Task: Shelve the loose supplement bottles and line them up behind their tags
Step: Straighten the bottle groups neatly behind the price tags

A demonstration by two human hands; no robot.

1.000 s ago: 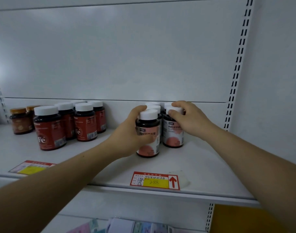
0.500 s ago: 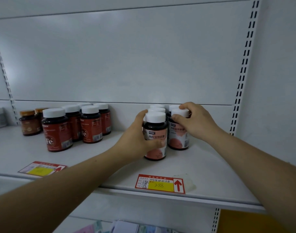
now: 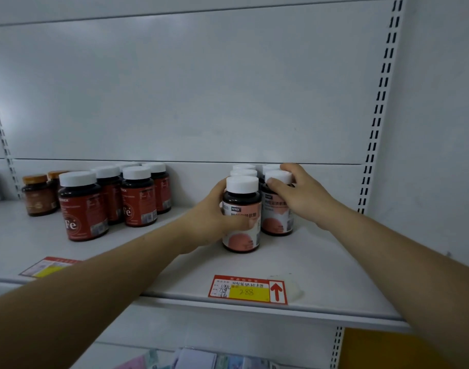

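Observation:
Several dark bottles with white caps and pink-and-white labels stand in two rows on the white shelf (image 3: 321, 275), behind a red-and-yellow price tag (image 3: 248, 290). My left hand (image 3: 214, 219) grips the front bottle of the left row (image 3: 242, 235) around its body. My right hand (image 3: 300, 195) holds the front bottle of the right row (image 3: 277, 222) at its cap and shoulder. More white caps (image 3: 244, 170) show behind both bottles.
To the left stand several red-labelled "Fe" bottles (image 3: 82, 209) and two brown bottles with orange caps (image 3: 37, 194). A second price tag (image 3: 50, 267) lies at the shelf's front left. A slotted upright (image 3: 377, 110) bounds the shelf on the right. Packets show on the shelf below (image 3: 196, 359).
Both hands stay on the same two front bottles. The view has shifted, so the shelf contents sit further right in the frame.

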